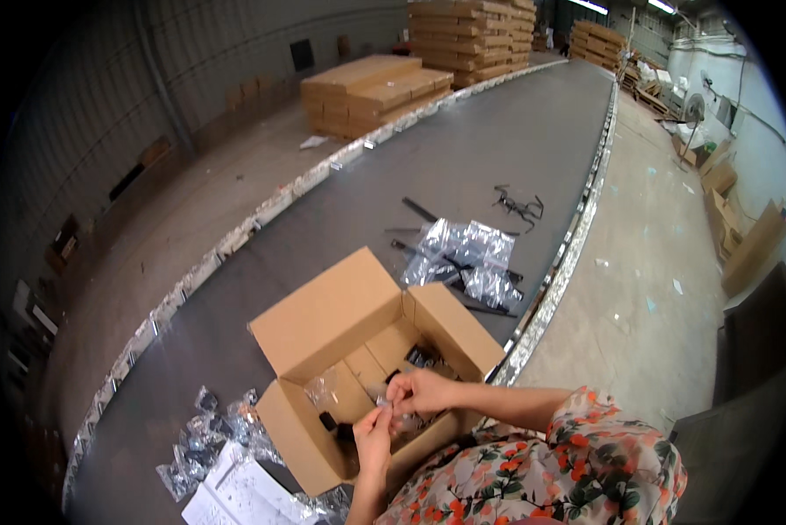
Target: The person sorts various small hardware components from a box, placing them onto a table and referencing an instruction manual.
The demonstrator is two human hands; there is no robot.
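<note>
Hands, left [374, 430] & right [421, 391], pinch small clear bag [391, 404], probably, over box [323, 319].

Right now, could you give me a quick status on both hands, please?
Left hand and right hand pinch a small clear bag. Over open cardboard box. Nothing blocking.

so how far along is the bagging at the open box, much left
Done: a pile of filled clear bags lies beyond the cardboard box, another pile of bags at its near left. In hand: left hand and right hand pinch a small clear bag together over the box. Left: dark small parts remain in the box, and loose black pieces lie farther along the grey table. How many, I cannot tell.
</note>
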